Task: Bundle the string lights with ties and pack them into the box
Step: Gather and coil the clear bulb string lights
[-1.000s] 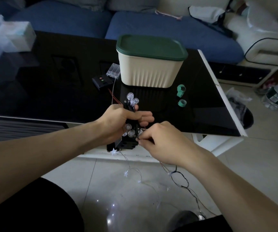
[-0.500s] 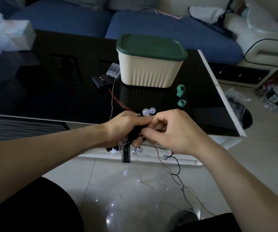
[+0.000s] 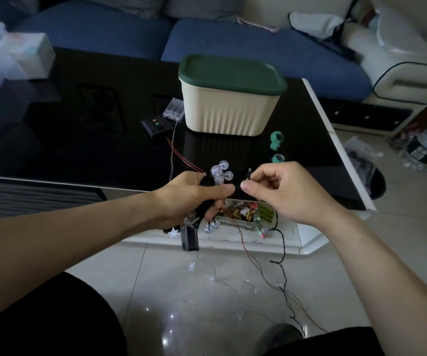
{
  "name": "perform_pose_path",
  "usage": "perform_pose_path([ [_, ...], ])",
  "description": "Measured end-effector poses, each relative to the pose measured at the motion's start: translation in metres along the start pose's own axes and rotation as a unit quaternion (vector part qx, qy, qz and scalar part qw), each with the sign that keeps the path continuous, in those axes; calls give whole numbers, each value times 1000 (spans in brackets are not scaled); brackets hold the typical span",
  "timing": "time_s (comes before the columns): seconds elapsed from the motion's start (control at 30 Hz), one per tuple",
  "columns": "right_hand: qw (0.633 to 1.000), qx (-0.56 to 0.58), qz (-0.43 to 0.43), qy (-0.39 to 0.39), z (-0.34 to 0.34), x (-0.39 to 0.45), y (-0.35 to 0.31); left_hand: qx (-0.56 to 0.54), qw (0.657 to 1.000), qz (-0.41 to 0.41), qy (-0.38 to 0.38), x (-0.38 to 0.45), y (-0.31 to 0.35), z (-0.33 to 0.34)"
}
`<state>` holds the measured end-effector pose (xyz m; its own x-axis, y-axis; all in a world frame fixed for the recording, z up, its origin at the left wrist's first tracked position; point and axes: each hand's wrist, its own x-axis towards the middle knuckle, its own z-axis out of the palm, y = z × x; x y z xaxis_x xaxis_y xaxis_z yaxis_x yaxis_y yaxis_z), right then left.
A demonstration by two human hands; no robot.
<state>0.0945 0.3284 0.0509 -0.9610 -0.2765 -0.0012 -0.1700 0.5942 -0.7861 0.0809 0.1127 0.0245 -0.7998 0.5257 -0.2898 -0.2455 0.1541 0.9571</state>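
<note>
One view only is given, from the head camera. A bunch of string lights (image 3: 219, 173), clear round bulbs on dark wire, is gripped in the left hand (image 3: 194, 199) above the near edge of the black table (image 3: 78, 140), its fingers curled round the gathered loops. A dark tie (image 3: 248, 176) is pinched by its end between thumb and forefinger of the right hand (image 3: 284, 194), just right of the bunch; whether it is already wrapped round the bunch cannot be told. The bundling is judged to be under way but not finished: much wire with star lights (image 3: 192, 265) lies loose on the floor tiles below. The box (image 3: 230, 109), cream with a green lid (image 3: 230, 73), stands at the far side of the table with its lid on, so nothing is judged packed yet. A clear battery holder (image 3: 174, 109) and a black controller (image 3: 156, 125) lie left of the box, wired toward the hands. Two green rolls (image 3: 276, 137) lie to its right, possibly further ties.
</note>
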Motion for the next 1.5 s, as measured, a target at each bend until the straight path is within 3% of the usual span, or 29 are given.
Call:
perform_pose_path([
  [0.17,998,20,-34,39,6,2,2,-45,999,-17,-1,1,0,2],
  [0.3,996,31,-45,77,14,5,2,-129,989,-33,-70,-2,5,5],
  [0.47,996,4,-15,84,17,6,1,-145,983,-48,-103,-4,6,4],
  [0.73,978,-127,119,-115,13,3,3,-190,980,-55,18,2,13,-14],
  [0.87,960,-82,167,-210,21,0,6,-272,959,-20,81,4,18,-18],
  [1.0,959,-84,154,-222,30,0,0,-334,936,9,113,7,18,-13],
  [1.13,964,-116,105,-214,39,-3,-16,-314,944,8,95,5,21,-12],
  [1.37,971,-143,28,-187,48,-6,-26,-177,984,-22,5,2,7,-2],
  [1.5,994,-82,-6,-69,44,-8,-25,-76,997,-18,-9,0,3,8],
])
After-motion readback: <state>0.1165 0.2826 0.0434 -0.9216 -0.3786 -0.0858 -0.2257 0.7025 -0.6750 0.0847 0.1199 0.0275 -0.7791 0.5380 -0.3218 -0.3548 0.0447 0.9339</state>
